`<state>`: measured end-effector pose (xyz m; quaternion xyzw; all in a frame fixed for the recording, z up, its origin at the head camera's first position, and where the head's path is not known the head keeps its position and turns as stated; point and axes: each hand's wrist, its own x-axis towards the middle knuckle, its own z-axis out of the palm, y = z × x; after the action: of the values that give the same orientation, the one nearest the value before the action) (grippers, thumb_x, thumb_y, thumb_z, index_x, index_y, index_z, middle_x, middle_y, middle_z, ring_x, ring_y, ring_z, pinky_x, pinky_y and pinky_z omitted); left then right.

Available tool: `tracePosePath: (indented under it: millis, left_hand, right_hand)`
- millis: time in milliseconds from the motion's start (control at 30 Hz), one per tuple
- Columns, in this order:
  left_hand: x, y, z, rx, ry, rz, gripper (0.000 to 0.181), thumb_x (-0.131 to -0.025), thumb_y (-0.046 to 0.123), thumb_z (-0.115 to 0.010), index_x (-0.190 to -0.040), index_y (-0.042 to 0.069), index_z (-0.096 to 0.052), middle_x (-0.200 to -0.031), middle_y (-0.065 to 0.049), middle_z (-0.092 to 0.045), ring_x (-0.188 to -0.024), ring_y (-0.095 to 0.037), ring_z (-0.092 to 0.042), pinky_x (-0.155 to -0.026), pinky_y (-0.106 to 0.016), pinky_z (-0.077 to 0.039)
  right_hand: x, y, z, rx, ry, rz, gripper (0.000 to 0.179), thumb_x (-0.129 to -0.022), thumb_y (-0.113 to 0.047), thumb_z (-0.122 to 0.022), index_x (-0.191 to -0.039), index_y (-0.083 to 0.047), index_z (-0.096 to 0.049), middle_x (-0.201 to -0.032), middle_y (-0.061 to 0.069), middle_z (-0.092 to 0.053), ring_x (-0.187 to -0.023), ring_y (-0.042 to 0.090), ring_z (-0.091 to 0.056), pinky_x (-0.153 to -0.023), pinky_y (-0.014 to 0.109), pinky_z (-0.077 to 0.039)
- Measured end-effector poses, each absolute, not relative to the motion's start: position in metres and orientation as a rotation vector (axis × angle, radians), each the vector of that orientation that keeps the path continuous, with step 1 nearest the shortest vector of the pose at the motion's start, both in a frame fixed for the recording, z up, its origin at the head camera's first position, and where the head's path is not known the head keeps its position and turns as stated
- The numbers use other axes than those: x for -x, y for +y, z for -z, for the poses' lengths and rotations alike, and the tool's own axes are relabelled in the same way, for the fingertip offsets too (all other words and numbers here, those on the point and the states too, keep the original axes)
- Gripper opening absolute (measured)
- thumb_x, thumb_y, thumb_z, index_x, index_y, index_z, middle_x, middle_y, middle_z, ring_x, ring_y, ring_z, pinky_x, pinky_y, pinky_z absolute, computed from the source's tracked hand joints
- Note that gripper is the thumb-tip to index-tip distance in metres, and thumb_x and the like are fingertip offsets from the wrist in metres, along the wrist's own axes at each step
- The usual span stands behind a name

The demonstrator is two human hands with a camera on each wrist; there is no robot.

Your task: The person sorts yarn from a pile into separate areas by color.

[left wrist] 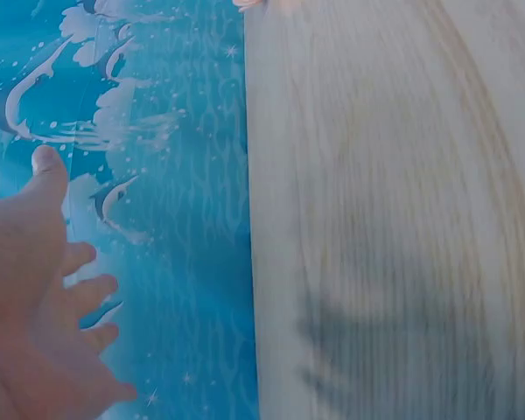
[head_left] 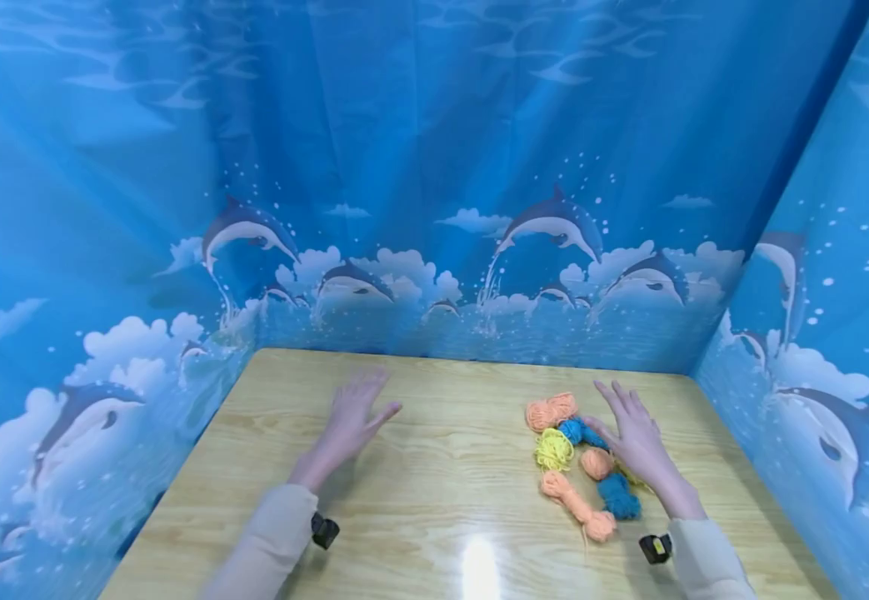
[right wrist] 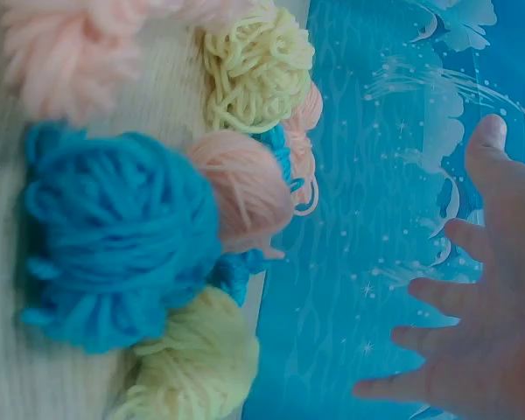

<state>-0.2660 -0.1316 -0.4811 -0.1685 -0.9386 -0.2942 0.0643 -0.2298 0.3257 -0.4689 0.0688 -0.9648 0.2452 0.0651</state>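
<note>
My left hand (head_left: 353, 414) is held over the left part of the table with straight, spread fingers and nothing in it. On the right, my right hand (head_left: 635, 433) hovers beside and partly over a cluster of yarn bundles, fingers spread. The cluster holds a peach skein (head_left: 551, 411) at the back, a yellow bundle (head_left: 554, 451), a blue bundle (head_left: 582, 432), a round peach ball (head_left: 596, 463), a teal-blue bundle (head_left: 619, 497) and a long peach skein (head_left: 578, 507) in front. Another yellow bundle (right wrist: 197, 359) is mostly hidden by the right hand in the head view.
The wooden table (head_left: 441, 467) has a bright light reflection near its front. Blue curtains (head_left: 404, 167) printed with dolphins stand behind and along both sides. Each wrist wears a small black camera, such as the left wrist camera (head_left: 325, 530).
</note>
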Motion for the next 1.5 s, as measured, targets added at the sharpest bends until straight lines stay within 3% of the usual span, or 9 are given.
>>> tracePosePath:
  millis: [200,500,767,1133,1500]
  left_hand:
    - [0.266,-0.115,0.487,0.624,-2.697,1.005,0.063,-0.103,0.034,-0.058,-0.153,0.001,-0.040,-0.158,-0.020,-0.038,-0.149,-0.045,-0.026,-0.119,-0.066,-0.016]
    - [0.265,-0.087,0.487,0.722,-2.620,1.113,0.055,-0.104,0.032,-0.057,-0.150,0.004,-0.046,-0.153,-0.017,-0.047,-0.143,-0.037,-0.041,-0.120,-0.055,-0.029]
    - [0.262,-0.055,0.491,0.776,-2.617,1.146,0.054,-0.105,0.035,-0.055,-0.150,0.006,-0.047,-0.154,-0.012,-0.048,-0.142,-0.032,-0.044,-0.118,-0.050,-0.034]
    - [0.255,-0.008,0.497,0.864,-2.653,1.245,0.054,-0.105,0.039,-0.053,-0.152,0.013,-0.045,-0.156,-0.008,-0.046,-0.143,-0.028,-0.043,-0.119,-0.050,-0.032]
    - [0.254,0.036,0.502,0.982,-2.697,1.304,0.058,-0.105,0.047,-0.049,-0.153,0.016,-0.045,-0.155,-0.002,-0.047,-0.143,-0.023,-0.044,-0.118,-0.045,-0.035]
  right_hand:
    - [0.226,0.333,0.470,-0.223,-2.830,-0.811,0.071,-0.103,-0.039,-0.058,-0.159,-0.005,-0.029,-0.160,0.033,-0.021,-0.144,0.059,-0.019,-0.107,0.079,-0.020]
    - [0.221,0.339,0.477,-0.227,-2.700,-0.810,0.059,-0.103,-0.032,-0.061,-0.151,-0.002,-0.043,-0.151,0.031,-0.041,-0.135,0.055,-0.037,-0.102,0.075,-0.032]
    - [0.215,0.343,0.482,-0.211,-2.710,-0.839,0.058,-0.104,-0.038,-0.058,-0.149,-0.002,-0.047,-0.148,0.028,-0.046,-0.135,0.051,-0.041,-0.103,0.071,-0.036]
    - [0.212,0.341,0.493,-0.226,-2.724,-0.868,0.051,-0.102,-0.025,-0.063,-0.146,-0.004,-0.051,-0.144,0.026,-0.052,-0.126,0.048,-0.050,-0.097,0.064,-0.047]
    - [0.208,0.344,0.503,-0.237,-2.750,-0.967,0.052,-0.100,-0.023,-0.067,-0.146,-0.005,-0.051,-0.146,0.024,-0.051,-0.127,0.048,-0.052,-0.101,0.064,-0.046]
